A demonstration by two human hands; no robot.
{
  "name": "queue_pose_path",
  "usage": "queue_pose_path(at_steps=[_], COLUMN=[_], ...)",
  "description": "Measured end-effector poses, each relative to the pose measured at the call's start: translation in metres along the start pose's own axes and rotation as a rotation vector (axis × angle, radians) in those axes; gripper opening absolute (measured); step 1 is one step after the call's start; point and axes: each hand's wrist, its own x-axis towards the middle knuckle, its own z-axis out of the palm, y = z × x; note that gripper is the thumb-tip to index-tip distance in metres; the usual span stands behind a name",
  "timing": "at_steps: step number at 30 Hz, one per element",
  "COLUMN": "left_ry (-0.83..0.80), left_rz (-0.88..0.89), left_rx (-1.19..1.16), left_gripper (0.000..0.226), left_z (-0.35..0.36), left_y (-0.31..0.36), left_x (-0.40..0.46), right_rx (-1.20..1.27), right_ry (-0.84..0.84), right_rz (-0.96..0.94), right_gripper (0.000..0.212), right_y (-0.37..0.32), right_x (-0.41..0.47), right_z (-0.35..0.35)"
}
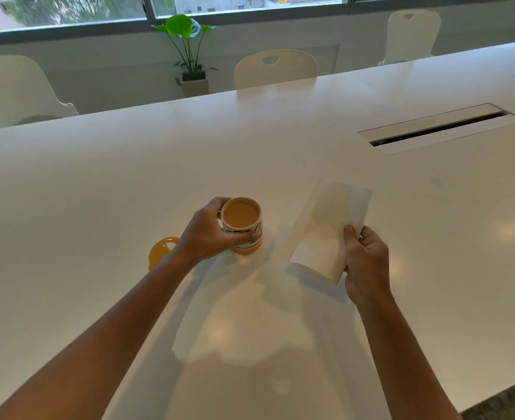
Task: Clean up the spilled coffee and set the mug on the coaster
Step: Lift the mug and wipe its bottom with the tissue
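The left hand [210, 234] holds the coffee-filled white printed mug [242, 224], the right [367, 263] a folded white paper towel [329, 228] — the yellowish puddle [159, 253] at left looks unwiped.

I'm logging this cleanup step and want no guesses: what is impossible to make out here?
All in the head view:
- Yellow puddle or coaster: the left forearm covers its right part; I cannot tell which it is.
- Mug: its lettering and handle are hidden by the left hand.
- Folded paper towel: the right hand covers its near corner.
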Motion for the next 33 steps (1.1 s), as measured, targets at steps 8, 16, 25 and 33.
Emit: queue_pose_path(at_steps=[8, 16, 25, 33], left_ry=[0.031, 0.078, 0.108, 0.155], left_rz=[0.035, 0.09, 0.112, 0.108], left_rx=[0.031, 0.043, 0.038, 0.03], left_gripper=[0.089, 0.083, 0.087, 0.087], left_z=[0.002, 0.003, 0.004, -0.009], left_y=[-0.001, 0.002, 0.001, 0.009], left_x=[0.004, 0.003, 0.002, 0.009], right_rx=[0.012, 0.015, 0.044, 0.022], right_ry=[0.034, -0.002, 0.058, 0.046], right_rz=[0.032, 0.035, 0.042, 0.006], right_gripper=[0.015, 0.018, 0.02, 0.022], right_y=[0.016, 0.021, 0.021, 0.023], right_x=[0.004, 0.0, -0.002, -0.003], right_z=[0.003, 0.006, 0.009, 0.008])
